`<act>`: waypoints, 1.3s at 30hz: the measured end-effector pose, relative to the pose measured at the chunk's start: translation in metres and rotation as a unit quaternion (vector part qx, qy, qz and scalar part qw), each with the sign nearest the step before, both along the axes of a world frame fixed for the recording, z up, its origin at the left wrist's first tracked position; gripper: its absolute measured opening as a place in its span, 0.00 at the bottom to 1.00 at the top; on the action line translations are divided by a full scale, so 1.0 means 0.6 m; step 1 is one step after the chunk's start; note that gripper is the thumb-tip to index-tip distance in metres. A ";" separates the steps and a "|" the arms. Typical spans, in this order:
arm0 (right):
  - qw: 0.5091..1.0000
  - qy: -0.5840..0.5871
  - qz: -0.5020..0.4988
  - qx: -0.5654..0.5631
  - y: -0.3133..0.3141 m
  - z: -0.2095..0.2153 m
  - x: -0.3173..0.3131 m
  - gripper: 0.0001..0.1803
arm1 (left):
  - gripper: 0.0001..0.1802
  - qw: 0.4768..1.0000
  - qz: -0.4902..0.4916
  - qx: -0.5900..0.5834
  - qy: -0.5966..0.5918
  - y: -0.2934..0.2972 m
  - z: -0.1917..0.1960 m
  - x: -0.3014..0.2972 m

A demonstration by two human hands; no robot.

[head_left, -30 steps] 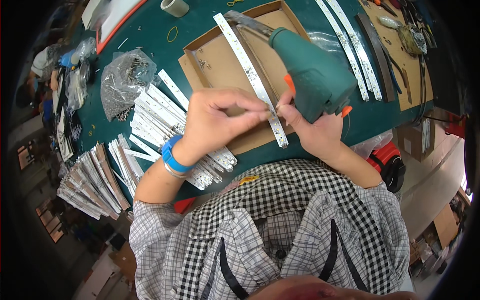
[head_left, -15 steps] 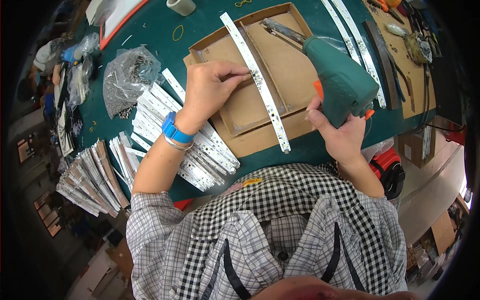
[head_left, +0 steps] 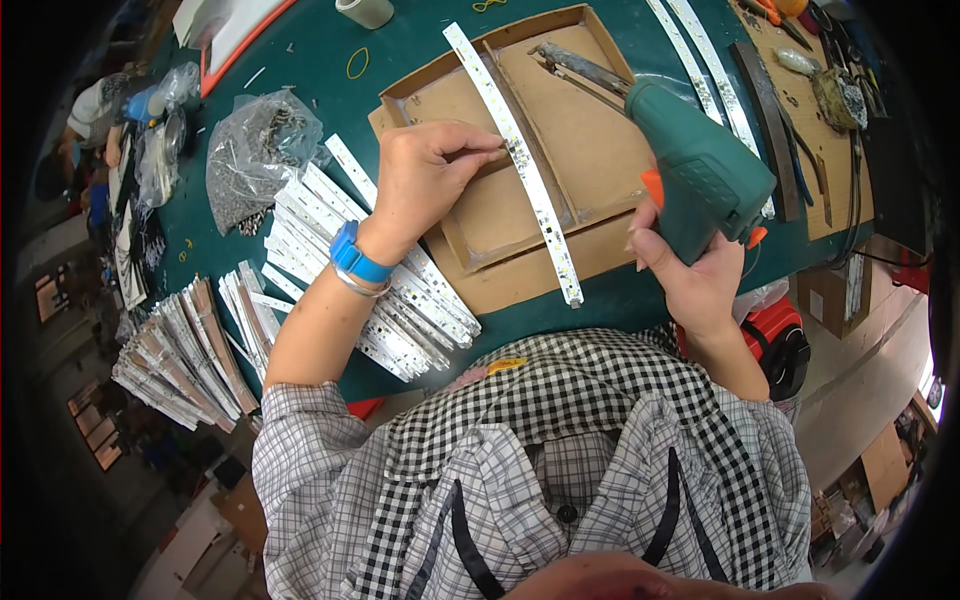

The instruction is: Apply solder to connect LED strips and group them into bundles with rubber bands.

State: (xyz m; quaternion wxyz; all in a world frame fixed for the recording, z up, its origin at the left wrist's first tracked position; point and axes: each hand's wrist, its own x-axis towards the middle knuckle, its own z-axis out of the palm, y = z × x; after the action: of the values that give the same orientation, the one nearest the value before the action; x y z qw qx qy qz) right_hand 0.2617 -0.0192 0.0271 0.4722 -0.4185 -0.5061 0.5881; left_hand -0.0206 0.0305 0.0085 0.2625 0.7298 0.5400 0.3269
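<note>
A long white LED circuit strip (head_left: pixel 537 205) lies aslant across a shallow cardboard tray (head_left: pixel 610 225). My left hand (head_left: pixel 425 170) reaches in from the left, thumb and forefinger pinched at the strip's middle. Whatever small part sits between those fingertips is too hidden to make out. My right hand (head_left: pixel 690 270) is wrapped round the handle of a green pistol-shaped soldering gun (head_left: pixel 705 160) with an orange trigger. Its stained metal tip points up and left over the tray's far right part, apart from the strip.
Left of the tray lie many loose LED strips (head_left: pixel 330 235), a bundle of strips (head_left: pixel 185 355) and a plastic bag of small metal parts (head_left: pixel 262 150). More strips (head_left: pixel 715 70), a dark bar (head_left: pixel 765 130) and hand tools lie right. A roll (head_left: pixel 365 10) stands at the back.
The soldering gun and my right hand have shifted a little to the right, away from the strip. My left hand keeps its pinch at the strip's middle.
</note>
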 end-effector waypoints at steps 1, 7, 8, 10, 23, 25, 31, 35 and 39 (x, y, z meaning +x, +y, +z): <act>1.000 0.002 -0.007 -0.011 -0.001 0.003 0.000 0.16 | 0.07 1.000 0.001 0.003 0.002 0.000 0.000 0.001; 1.000 -0.001 -0.003 -0.031 -0.006 0.012 0.003 0.17 | 0.07 1.000 0.003 0.021 -0.003 -0.003 -0.001 0.005; 0.999 -0.003 -0.006 -0.031 -0.007 0.014 0.004 0.17 | 0.07 1.000 0.002 0.024 -0.003 -0.003 -0.002 0.005; 0.999 -0.007 -0.013 -0.033 -0.008 0.017 0.005 0.16 | 0.07 1.000 0.003 0.028 -0.005 -0.002 -0.005 0.004; 0.998 -0.006 0.023 -0.066 -0.019 0.026 0.027 0.36 | 0.14 0.984 -0.039 0.164 0.062 -0.005 -0.021 0.006; 0.998 -0.015 0.025 -0.062 -0.023 0.029 0.034 0.37 | 0.15 0.978 -0.045 0.186 0.083 -0.005 -0.020 0.007; 0.998 -0.028 -0.001 -0.064 -0.032 0.038 0.042 0.39 | 0.12 0.975 -0.043 0.199 0.089 -0.005 -0.025 0.008; 0.997 -0.049 0.011 -0.065 -0.034 0.051 0.039 0.39 | 0.09 0.988 -0.014 0.149 0.034 -0.008 -0.024 0.007; 0.994 -0.060 0.046 -0.078 -0.038 0.043 0.049 0.37 | 0.07 0.989 -0.014 0.145 0.024 -0.007 -0.025 0.005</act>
State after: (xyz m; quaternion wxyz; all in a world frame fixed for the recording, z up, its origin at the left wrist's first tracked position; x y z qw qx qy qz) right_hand 0.2910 -0.0418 0.0528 0.3794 -0.4644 -0.5050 0.6208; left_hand -0.0173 0.0262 -0.0064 0.1451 0.7751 0.4833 0.3802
